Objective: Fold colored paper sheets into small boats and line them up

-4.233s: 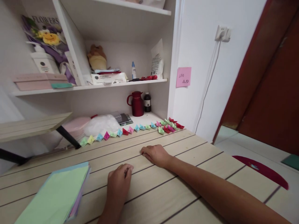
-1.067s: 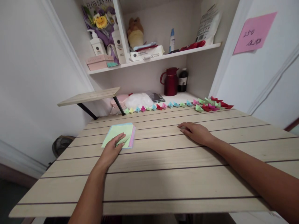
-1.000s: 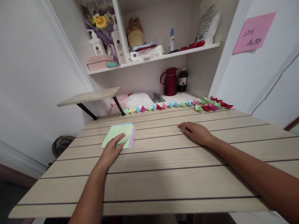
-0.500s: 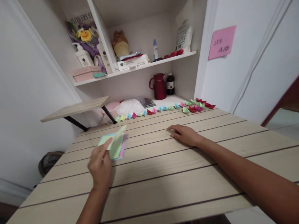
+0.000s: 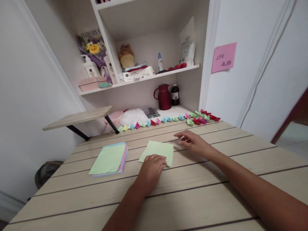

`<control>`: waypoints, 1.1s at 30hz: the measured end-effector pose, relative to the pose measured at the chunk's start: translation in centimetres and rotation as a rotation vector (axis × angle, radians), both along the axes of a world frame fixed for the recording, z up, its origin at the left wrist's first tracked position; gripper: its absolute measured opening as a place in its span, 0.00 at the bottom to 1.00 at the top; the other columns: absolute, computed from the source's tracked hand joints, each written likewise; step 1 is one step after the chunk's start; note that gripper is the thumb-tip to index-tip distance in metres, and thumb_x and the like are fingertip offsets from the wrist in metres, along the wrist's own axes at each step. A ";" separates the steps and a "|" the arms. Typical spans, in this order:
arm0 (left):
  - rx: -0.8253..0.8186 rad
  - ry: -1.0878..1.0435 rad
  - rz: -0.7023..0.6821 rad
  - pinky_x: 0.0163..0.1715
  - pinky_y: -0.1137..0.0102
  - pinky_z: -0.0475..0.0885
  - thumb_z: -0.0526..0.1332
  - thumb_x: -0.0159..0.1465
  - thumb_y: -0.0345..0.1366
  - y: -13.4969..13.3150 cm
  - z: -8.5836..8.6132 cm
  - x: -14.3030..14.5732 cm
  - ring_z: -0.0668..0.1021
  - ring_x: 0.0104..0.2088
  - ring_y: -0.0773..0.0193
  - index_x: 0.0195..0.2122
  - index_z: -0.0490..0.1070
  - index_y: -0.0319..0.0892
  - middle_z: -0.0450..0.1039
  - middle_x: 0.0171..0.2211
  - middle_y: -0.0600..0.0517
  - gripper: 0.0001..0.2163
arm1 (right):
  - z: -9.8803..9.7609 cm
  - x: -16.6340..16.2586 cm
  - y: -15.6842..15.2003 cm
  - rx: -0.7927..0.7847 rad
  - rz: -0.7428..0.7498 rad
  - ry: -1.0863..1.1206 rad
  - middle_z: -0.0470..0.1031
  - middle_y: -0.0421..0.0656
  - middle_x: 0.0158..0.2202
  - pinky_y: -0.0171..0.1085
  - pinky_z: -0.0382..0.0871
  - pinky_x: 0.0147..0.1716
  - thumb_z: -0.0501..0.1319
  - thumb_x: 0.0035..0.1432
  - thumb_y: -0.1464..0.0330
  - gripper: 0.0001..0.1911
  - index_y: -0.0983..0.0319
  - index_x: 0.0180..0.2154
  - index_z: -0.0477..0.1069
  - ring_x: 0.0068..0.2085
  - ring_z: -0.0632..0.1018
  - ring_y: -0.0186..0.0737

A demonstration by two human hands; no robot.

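Observation:
A light green square sheet of paper [image 5: 157,149] is in front of me in the middle of the wooden table. My left hand [image 5: 152,166] grips its near edge, with curled fingers over the paper and the thumb hidden. Just right of the sheet, my right hand [image 5: 192,143] hovers with bent fingers apart and nothing in them. To the left lies a stack of coloured paper squares [image 5: 108,159], a green one on top and pink and blue edges showing underneath.
Several small folded paper boats [image 5: 153,122] line the table's back edge, bunched up at the right. A small raised wooden shelf [image 5: 79,117] stands at the back left. Behind are a red jug [image 5: 164,98], a dark bottle [image 5: 175,95] and a white fluffy thing [image 5: 134,117].
My left hand has moved right from the stack, bringing a green sheet to the middle of the table. My right hand stays nearby, its fingers a little more spread.

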State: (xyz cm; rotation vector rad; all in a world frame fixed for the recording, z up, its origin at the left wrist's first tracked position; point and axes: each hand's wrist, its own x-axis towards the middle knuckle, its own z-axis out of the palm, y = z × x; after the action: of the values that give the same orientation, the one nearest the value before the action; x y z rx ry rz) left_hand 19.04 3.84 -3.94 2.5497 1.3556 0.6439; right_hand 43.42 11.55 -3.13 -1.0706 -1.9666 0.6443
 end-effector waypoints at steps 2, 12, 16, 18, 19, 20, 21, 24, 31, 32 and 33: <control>0.001 -0.036 -0.016 0.49 0.62 0.66 0.54 0.66 0.32 -0.1 0.1 -0.5 0.76 0.45 0.60 0.39 0.76 0.47 0.79 0.43 0.53 0.10 | 0.0 -0.2 -0.4 -0.015 0.158 -0.091 0.66 0.48 0.54 0.46 0.67 0.51 0.61 0.56 0.58 0.24 0.55 0.54 0.68 0.52 0.72 0.48; -0.188 -0.470 0.014 0.47 0.67 0.69 0.55 0.65 0.39 -0.9 1.5 -1.8 0.78 0.43 0.61 0.37 0.77 0.46 0.80 0.40 0.51 0.10 | -0.5 -2.2 -1.5 0.140 0.367 -0.344 0.60 0.47 0.63 0.50 0.52 0.60 0.70 0.48 0.62 0.45 0.52 0.64 0.54 0.63 0.60 0.51; -0.223 -0.453 0.025 0.50 0.64 0.69 0.56 0.64 0.39 -0.8 1.5 -1.8 0.77 0.48 0.59 0.37 0.75 0.45 0.77 0.47 0.49 0.09 | -0.9 -2.0 -0.3 0.216 0.275 -0.289 0.72 0.45 0.53 0.44 0.61 0.54 0.65 0.51 0.75 0.23 0.55 0.50 0.72 0.54 0.72 0.44; -0.190 -0.360 0.044 0.54 0.61 0.66 0.61 0.60 0.37 -0.6 1.0 -1.9 0.74 0.53 0.56 0.42 0.74 0.46 0.73 0.53 0.48 0.09 | -0.9 -1.7 -0.1 0.241 0.262 -0.280 0.74 0.44 0.49 0.44 0.61 0.53 0.64 0.52 0.76 0.12 0.57 0.38 0.77 0.51 0.74 0.43; -0.160 -0.300 0.062 0.56 0.59 0.63 0.63 0.57 0.36 -0.5 0.6 -1.9 0.71 0.56 0.54 0.46 0.72 0.47 0.71 0.55 0.47 0.15 | -0.8 -1.6 0.0 0.246 0.260 -0.279 0.75 0.44 0.48 0.44 0.61 0.53 0.65 0.52 0.75 0.08 0.57 0.34 0.77 0.51 0.74 0.43; -0.128 -0.239 0.087 0.57 0.57 0.61 0.65 0.55 0.34 -0.4 0.2 -2.0 0.69 0.58 0.53 0.51 0.69 0.48 0.69 0.58 0.47 0.21 | -0.6 -1.5 -0.1 0.247 0.262 -0.279 0.75 0.44 0.48 0.45 0.60 0.53 0.66 0.51 0.74 0.06 0.58 0.32 0.77 0.50 0.74 0.44; -0.099 -0.182 0.115 0.58 0.55 0.59 0.66 0.53 0.33 -0.3 -0.1 -2.1 0.66 0.60 0.51 0.55 0.66 0.48 0.66 0.59 0.46 0.27 | -0.4 -1.4 -0.2 0.246 0.269 -0.279 0.76 0.44 0.48 0.45 0.60 0.53 0.67 0.51 0.73 0.05 0.58 0.31 0.77 0.51 0.74 0.44; -0.057 -0.065 0.187 0.59 0.53 0.56 0.66 0.53 0.33 0.0 -0.6 -2.6 0.65 0.60 0.50 0.61 0.59 0.47 0.64 0.61 0.45 0.33 | 0.3 -1.1 -0.7 0.234 0.324 -0.279 0.75 0.44 0.48 0.44 0.60 0.53 0.68 0.50 0.70 0.03 0.59 0.29 0.76 0.50 0.74 0.44; -0.090 -0.019 0.178 0.60 0.49 0.52 0.61 0.60 0.43 0.0 0.1 -3.1 0.69 0.57 0.50 0.57 0.64 0.48 0.71 0.55 0.47 0.24 | 0.7 -1.2 -1.4 -0.044 0.310 -0.236 0.70 0.37 0.28 0.32 0.60 0.30 0.64 0.54 0.62 0.09 0.61 0.32 0.69 0.30 0.69 0.35; -0.099 -0.052 0.198 0.60 0.49 0.52 0.60 0.61 0.43 0.0 0.2 -3.0 0.69 0.57 0.50 0.59 0.62 0.47 0.72 0.55 0.46 0.25 | 0.6 -1.3 -1.4 -0.061 0.281 -0.208 0.67 0.36 0.26 0.32 0.58 0.29 0.63 0.55 0.62 0.09 0.61 0.30 0.67 0.29 0.67 0.33; -0.112 -0.090 0.213 0.59 0.49 0.53 0.59 0.61 0.44 0.0 0.2 -2.9 0.69 0.57 0.50 0.60 0.60 0.46 0.73 0.54 0.45 0.26 | 0.5 -1.4 -1.4 -0.077 0.261 -0.176 0.65 0.35 0.25 0.31 0.57 0.28 0.63 0.55 0.63 0.11 0.61 0.28 0.65 0.28 0.65 0.33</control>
State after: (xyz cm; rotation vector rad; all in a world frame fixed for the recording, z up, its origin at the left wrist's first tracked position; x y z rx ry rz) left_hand 16.15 3.86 -3.78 2.2815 1.5970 0.6889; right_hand 42.05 10.18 -2.61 -0.9509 -2.2750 0.7934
